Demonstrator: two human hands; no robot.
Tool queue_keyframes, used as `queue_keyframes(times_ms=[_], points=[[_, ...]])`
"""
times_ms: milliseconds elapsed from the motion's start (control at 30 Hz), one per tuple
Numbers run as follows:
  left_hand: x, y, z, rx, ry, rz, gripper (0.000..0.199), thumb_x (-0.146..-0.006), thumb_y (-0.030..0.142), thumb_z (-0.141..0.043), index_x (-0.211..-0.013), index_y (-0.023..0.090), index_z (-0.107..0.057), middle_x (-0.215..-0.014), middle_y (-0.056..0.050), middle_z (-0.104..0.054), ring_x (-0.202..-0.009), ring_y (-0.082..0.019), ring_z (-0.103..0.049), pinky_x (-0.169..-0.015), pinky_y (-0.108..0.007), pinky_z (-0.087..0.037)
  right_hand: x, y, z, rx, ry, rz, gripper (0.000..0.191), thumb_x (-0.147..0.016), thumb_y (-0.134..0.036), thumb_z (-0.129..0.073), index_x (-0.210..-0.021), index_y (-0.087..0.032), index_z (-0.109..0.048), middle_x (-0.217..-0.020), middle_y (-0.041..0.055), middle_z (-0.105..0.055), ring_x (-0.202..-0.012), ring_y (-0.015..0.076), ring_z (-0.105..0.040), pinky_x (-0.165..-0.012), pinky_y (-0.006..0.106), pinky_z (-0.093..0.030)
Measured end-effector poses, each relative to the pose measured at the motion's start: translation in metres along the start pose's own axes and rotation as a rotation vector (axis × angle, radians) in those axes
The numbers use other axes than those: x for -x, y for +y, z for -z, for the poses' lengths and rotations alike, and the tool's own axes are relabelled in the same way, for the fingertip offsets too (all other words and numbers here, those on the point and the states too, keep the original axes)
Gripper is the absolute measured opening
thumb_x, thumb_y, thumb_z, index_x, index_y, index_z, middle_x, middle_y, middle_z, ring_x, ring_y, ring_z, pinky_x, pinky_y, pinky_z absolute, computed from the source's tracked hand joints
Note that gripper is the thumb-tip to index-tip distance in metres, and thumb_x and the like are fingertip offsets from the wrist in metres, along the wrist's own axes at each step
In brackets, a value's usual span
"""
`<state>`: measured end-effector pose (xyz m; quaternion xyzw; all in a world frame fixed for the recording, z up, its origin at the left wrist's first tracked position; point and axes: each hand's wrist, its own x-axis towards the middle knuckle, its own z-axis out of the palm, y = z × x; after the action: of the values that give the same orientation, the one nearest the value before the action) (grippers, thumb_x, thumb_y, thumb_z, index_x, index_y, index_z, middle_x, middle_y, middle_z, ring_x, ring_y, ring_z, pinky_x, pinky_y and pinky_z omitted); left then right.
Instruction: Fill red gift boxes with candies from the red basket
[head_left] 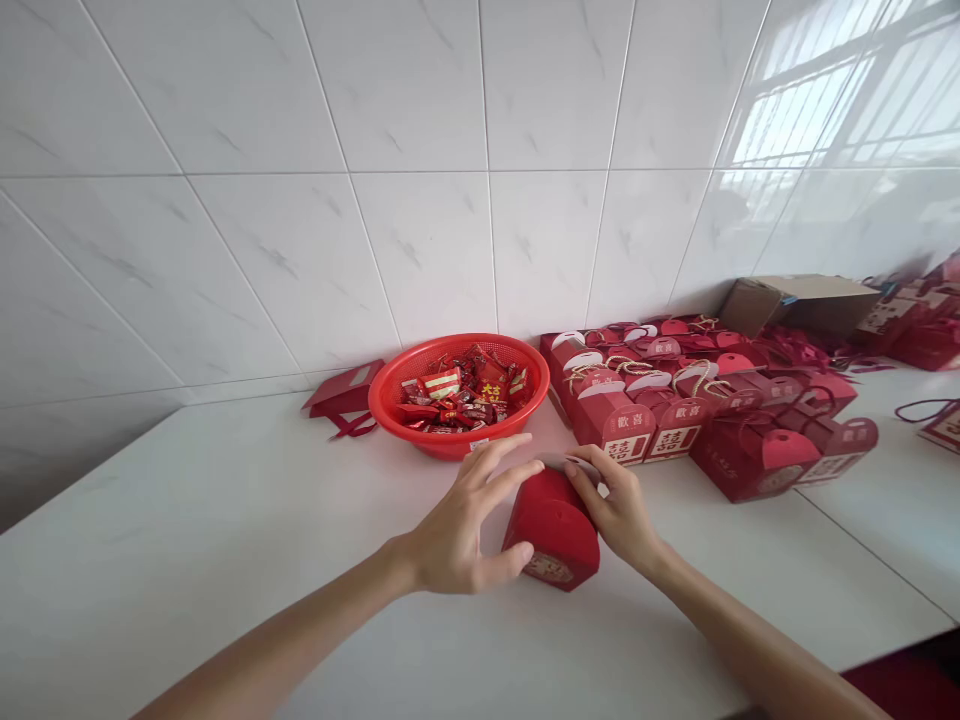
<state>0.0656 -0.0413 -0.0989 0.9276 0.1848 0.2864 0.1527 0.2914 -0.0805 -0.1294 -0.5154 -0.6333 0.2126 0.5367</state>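
A red candy box stands on the white tabletop between my two hands, its rounded front flap raised. My left hand is at the box's left side, fingers spread, thumb by the front face and fingertips near the top. At the far top edge, my right hand pinches the box's pale-lined flap between thumb and fingers. Just behind the box sits a red plastic basket of wrapped candies.
Rows of red gift boxes with cord handles stand to the right. Beyond them is a brown cardboard box against the tiled wall. A folded red box lies left of the basket. A seam crosses the tabletop at right.
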Motion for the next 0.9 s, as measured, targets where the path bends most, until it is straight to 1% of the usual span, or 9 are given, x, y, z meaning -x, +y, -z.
queue_keyframes(times_ms=[100, 233, 300, 367, 433, 533, 633, 733, 900], points=[[-0.004, 0.006, 0.006, -0.014, -0.079, -0.006, 0.05, -0.079, 0.017, -0.068, -0.128, 0.026, -0.059, -0.158, -0.012, -0.034, -0.143, -0.033, -0.037, -0.117, -0.053, -0.033, 0.001, 0.002, -0.005, -0.065, -0.046, -0.01, 0.03, -0.1, -0.045, -0.047, -0.095, -0.02, -0.063, -0.079, 0.0011, -0.065, -0.068, 0.0144, -0.055, -0.062, 0.024, -0.044], [0.0, 0.007, 0.002, 0.024, 0.053, -0.131, 0.019, -0.086, 0.006, -0.057, -0.094, 0.022, -0.062, -0.131, -0.008, -0.059, -0.119, -0.021, -0.056, -0.107, -0.039, -0.044, -0.003, 0.006, -0.01, -0.127, -0.027, -0.077, 0.034, -0.1, -0.049, -0.047, -0.092, -0.02, -0.063, -0.074, -0.0011, -0.055, -0.064, 0.0134, -0.047, -0.059, 0.024, -0.04], [0.003, 0.006, -0.001, 0.019, 0.097, -0.229, 0.023, -0.088, 0.0, -0.05, -0.085, 0.022, -0.058, -0.112, -0.005, -0.066, -0.103, -0.017, -0.061, -0.103, -0.037, -0.046, -0.007, 0.007, -0.012, -0.166, -0.015, -0.104, 0.035, -0.099, -0.05, -0.048, -0.088, -0.02, -0.061, -0.072, -0.0014, -0.052, -0.064, 0.0136, -0.045, -0.059, 0.025, -0.04], [0.005, 0.006, -0.004, -0.005, 0.112, -0.334, 0.03, -0.088, -0.005, -0.045, -0.092, 0.022, -0.058, -0.097, -0.002, -0.068, -0.092, -0.014, -0.062, -0.104, -0.037, -0.045, -0.01, 0.008, -0.013, -0.197, -0.013, -0.119, 0.033, -0.098, -0.05, -0.049, -0.091, -0.02, -0.061, -0.076, -0.0005, -0.055, -0.067, 0.0144, -0.049, -0.061, 0.025, -0.042], [0.005, 0.008, -0.004, -0.038, 0.129, -0.344, 0.039, -0.086, -0.005, -0.045, -0.112, 0.022, -0.058, -0.101, -0.005, -0.068, -0.097, -0.016, -0.062, -0.104, -0.038, -0.047, -0.012, 0.009, -0.015, -0.205, -0.018, -0.119, 0.029, -0.099, -0.048, -0.049, -0.101, -0.021, -0.06, -0.083, 0.0008, -0.061, -0.072, 0.0155, -0.055, -0.064, 0.025, -0.046], [0.004, 0.01, -0.001, -0.064, 0.121, -0.142, 0.059, -0.082, 0.002, -0.053, -0.138, 0.02, -0.047, -0.134, -0.015, -0.058, -0.125, -0.025, -0.053, -0.105, -0.043, -0.047, -0.012, 0.01, -0.017, -0.184, -0.026, -0.059, 0.027, -0.101, -0.044, -0.047, -0.117, -0.024, -0.055, -0.102, 0.0041, -0.067, -0.091, 0.0179, -0.064, -0.08, 0.028, -0.05], [0.004, 0.011, 0.003, 0.004, 0.064, 0.009, 0.046, -0.079, 0.007, -0.061, -0.122, 0.021, -0.058, -0.141, -0.014, -0.052, -0.128, -0.027, -0.052, -0.105, -0.042, -0.049, -0.012, 0.01, -0.015, -0.111, 0.002, 0.01, 0.022, -0.102, -0.041, -0.044, -0.112, -0.025, -0.055, -0.107, 0.0051, -0.066, -0.089, 0.017, -0.065, -0.078, 0.028, -0.051], [0.007, 0.009, 0.004, 0.0, 0.087, -0.084, 0.024, -0.082, 0.002, -0.055, -0.093, 0.022, -0.062, -0.131, -0.009, -0.059, -0.116, -0.022, -0.058, -0.106, -0.041, -0.047, -0.015, 0.011, -0.014, -0.018, -0.006, 0.023, 0.024, -0.103, -0.04, -0.041, -0.096, -0.023, -0.057, -0.088, 0.0019, -0.064, -0.063, 0.0133, -0.053, -0.06, 0.026, -0.045], [0.012, 0.002, -0.005, -0.175, 0.034, -0.347, 0.026, -0.084, -0.002, -0.05, -0.086, 0.02, -0.064, -0.126, -0.011, -0.063, -0.116, -0.021, -0.057, -0.112, -0.045, -0.039, -0.024, 0.008, -0.018, -0.051, -0.122, 0.0, 0.026, -0.1, -0.037, -0.043, -0.094, -0.021, -0.062, -0.088, 0.0038, -0.069, -0.074, 0.0166, -0.061, -0.068, 0.028, -0.049]])
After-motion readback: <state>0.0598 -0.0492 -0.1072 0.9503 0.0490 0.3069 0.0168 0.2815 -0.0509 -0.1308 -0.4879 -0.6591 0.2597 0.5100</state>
